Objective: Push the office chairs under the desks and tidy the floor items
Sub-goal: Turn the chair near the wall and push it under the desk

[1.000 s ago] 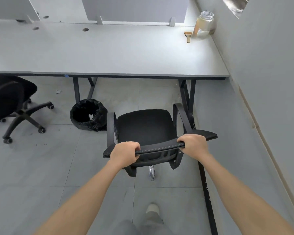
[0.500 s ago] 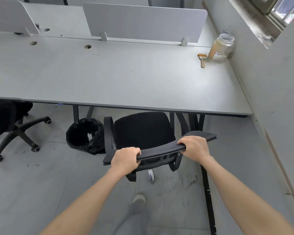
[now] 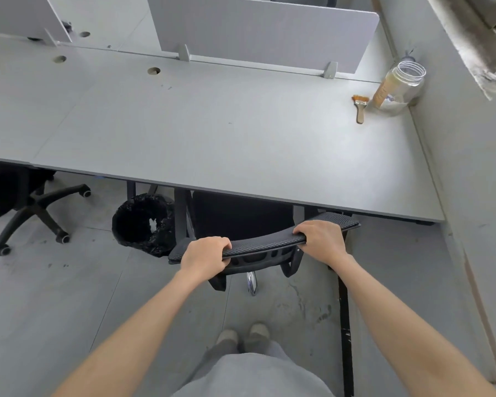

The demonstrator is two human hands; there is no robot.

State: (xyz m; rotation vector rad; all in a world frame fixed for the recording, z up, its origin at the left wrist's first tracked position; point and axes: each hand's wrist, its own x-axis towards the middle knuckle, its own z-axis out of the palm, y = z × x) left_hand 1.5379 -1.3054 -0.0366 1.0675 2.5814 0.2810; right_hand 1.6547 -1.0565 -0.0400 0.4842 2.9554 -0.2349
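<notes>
An office: long grey desks point(image 3: 212, 133) with divider panels point(image 3: 258, 32) and wheeled black chairs point(image 3: 26, 202)

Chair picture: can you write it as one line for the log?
step: pushing chair under desk | left hand: grips backrest | right hand: grips backrest | seat: partly under | bin: beside chair

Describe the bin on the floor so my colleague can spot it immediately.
Start at the long grey desk and look under its front edge, left of the chair that both hands grip. The bin stands there on the floor: round, open-topped, lined with a crinkled glossy black bag, unlike the wheeled second chair further left.
</notes>
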